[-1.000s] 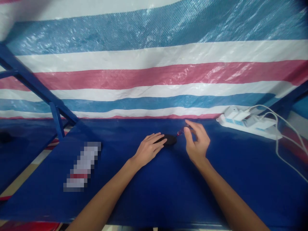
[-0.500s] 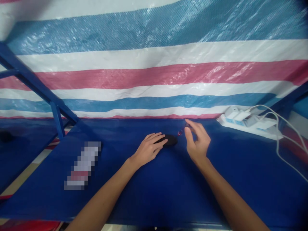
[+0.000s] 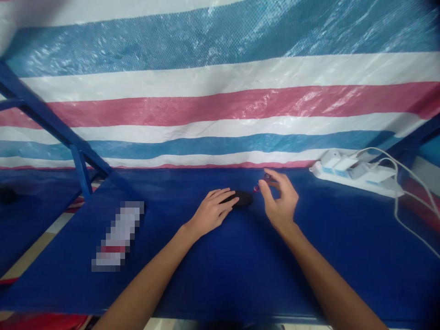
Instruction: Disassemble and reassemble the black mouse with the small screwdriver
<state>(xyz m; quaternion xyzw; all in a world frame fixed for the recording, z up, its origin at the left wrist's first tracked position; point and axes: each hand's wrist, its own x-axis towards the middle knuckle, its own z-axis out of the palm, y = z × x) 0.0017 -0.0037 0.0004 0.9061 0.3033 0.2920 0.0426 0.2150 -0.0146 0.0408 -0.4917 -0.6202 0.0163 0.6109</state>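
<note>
Black, flat oval object [image 3: 244,199] lies on the blue desk [image 3: 220,275], the left hand [image 3: 211,212] covering its nine-o'clock end, fingers extended. Right hand [image 3: 282,199], at two o'clock, pinches a small translucent-red piece [image 3: 256,188]. Work appears unfinished; extent undeterminable.

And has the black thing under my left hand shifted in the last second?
No, not visibly in any direction: judged against the white power strip, the black thing stays in the same place under the left hand.

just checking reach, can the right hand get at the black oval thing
Probably yes: the left hand covers only part of the black oval thing, leaving the end nearest the right hand uncovered.
</note>
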